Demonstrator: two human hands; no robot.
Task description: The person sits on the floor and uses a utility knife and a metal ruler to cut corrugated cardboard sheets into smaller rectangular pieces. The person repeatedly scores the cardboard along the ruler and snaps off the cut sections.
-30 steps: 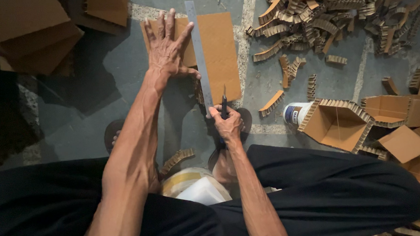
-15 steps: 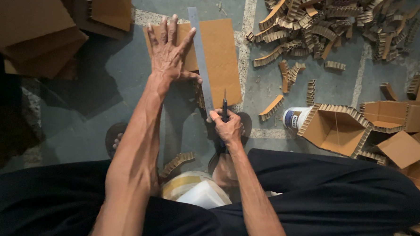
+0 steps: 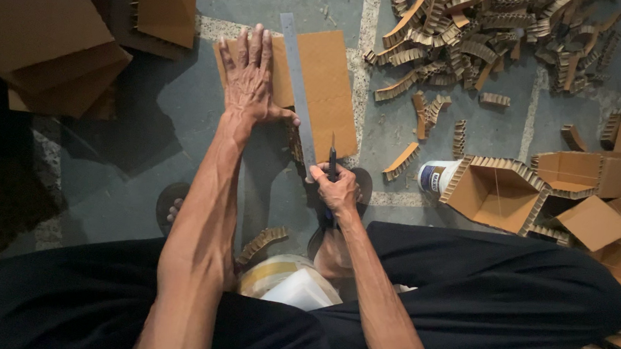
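Note:
A brown corrugated cardboard sheet lies flat on the grey floor ahead of me. A long metal ruler runs lengthwise across it. My left hand presses flat on the left part of the sheet, its thumb against the ruler. My right hand grips a dark knife at the sheet's near edge, with the blade tip up against the ruler's right side. My black-trousered legs fill the bottom of the view.
A heap of narrow corrugated cardboard strips lies at the upper right. Folded cardboard boxes sit at the right beside a small white pot. Stacked cardboard sheets lie at the upper left. A plastic container rests between my legs.
My right hand has drawn the knife slightly closer to me along the ruler, reaching the sheet's near edge. My left hand stays pressed on the sheet.

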